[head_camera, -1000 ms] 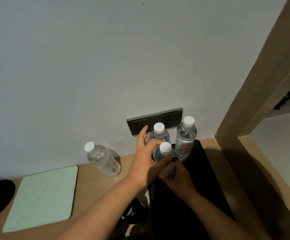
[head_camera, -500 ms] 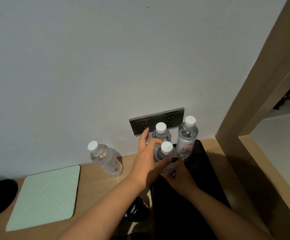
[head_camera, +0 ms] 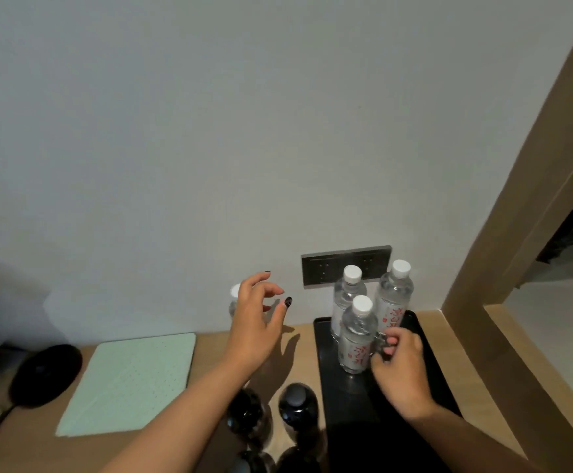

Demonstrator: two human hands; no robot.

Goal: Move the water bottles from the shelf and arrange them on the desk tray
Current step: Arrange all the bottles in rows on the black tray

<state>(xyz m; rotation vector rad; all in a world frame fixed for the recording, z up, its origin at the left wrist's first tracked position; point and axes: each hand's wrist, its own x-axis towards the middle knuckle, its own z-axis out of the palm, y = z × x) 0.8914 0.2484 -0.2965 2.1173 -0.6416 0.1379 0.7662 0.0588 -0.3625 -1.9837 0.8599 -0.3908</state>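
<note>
1. You are working at a desk [head_camera: 271,339] that carries a pale green mat [head_camera: 128,380] on the left; none of the bottles is resting on the mat, so you are not having to reach across it.
2. Your left hand [head_camera: 254,322] is hovering with its fingers spread and loosely bent, gripping nothing. The fourth bottle [head_camera: 234,298] is standing on the desk just behind it, mostly hidden, with only its white cap and shoulder showing. You are best taking it round the body, below the shoulder, and keeping it upright.
3. Dark bottles [head_camera: 295,407] are standing near your forearm, so you are better off lifting than sliding.
4. Three water bottles are standing on the black tray [head_camera: 425,339]: two at the back, and the front bottle [head_camera: 356,336] ahead of them. The free spot beside it looks like the natural place for the fourth.
5. Your right hand [head_camera: 397,363] is curled beside the front bottle, fingertips at its side; I cannot tell whether it is actually gripping.
</note>
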